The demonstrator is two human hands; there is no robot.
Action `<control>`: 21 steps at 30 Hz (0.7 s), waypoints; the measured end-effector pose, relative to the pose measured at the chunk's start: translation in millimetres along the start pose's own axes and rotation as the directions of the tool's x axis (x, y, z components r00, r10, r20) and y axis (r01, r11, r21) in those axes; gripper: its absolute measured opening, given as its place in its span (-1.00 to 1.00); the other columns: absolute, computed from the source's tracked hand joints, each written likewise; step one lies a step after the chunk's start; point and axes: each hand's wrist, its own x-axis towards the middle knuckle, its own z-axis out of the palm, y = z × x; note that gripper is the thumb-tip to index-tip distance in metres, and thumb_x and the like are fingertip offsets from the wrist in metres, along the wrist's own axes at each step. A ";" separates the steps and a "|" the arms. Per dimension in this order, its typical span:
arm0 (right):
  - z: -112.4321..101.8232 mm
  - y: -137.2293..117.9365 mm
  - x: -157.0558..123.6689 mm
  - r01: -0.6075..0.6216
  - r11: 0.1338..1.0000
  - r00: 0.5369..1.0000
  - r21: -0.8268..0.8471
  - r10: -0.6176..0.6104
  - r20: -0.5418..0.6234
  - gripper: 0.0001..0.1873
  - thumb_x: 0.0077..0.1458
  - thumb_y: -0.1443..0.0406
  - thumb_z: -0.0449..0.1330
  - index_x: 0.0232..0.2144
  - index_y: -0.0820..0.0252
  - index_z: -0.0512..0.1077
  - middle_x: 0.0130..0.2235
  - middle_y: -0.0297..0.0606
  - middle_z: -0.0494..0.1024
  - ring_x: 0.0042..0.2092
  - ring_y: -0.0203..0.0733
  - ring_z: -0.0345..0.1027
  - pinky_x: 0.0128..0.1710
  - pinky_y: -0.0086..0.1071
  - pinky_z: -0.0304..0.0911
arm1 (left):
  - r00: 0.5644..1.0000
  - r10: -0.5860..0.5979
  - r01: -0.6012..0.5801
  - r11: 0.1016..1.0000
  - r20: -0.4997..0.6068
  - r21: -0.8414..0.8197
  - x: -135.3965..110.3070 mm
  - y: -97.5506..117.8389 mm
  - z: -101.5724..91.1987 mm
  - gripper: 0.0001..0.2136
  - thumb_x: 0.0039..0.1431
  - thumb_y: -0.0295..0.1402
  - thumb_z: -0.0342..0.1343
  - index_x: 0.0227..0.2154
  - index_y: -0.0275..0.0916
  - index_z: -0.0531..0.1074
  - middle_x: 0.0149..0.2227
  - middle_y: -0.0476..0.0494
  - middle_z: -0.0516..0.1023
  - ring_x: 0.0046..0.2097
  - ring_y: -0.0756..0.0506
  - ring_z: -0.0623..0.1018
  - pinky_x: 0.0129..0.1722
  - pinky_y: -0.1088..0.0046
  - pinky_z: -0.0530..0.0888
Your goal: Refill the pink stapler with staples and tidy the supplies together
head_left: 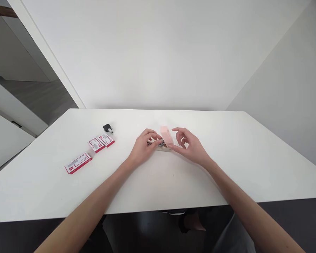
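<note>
On the white table [205,186], work looks midway: pink block [166,134] tilted over the pale tray [162,149], not laid flat yet; right hand [191,144] has thumb at block, fingers apart; left hand [143,146] by tray, grip can't tell.

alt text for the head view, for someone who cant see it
A person's left hand and right hand meet around a tilted pale pink piece and a narrow beige item on a white table. Off to the left lie three white-and-red boxes and a small black-and-silver object.
</note>
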 end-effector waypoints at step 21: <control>15.1 16.5 0.0 -0.046 0.999 0.996 0.021 0.044 0.078 -0.72 0.29 0.04 0.25 -0.10 0.05 0.55 -0.26 -0.29 0.55 -0.40 -0.26 0.28 -0.41 -0.34 0.24 | 1.000 0.011 -0.012 0.999 -0.016 -0.036 -3.6 -4.5 4.3 -0.83 0.34 -0.17 0.19 -0.20 -0.11 0.60 -0.04 -0.11 0.53 -0.11 -0.08 0.56 -0.22 0.40 0.51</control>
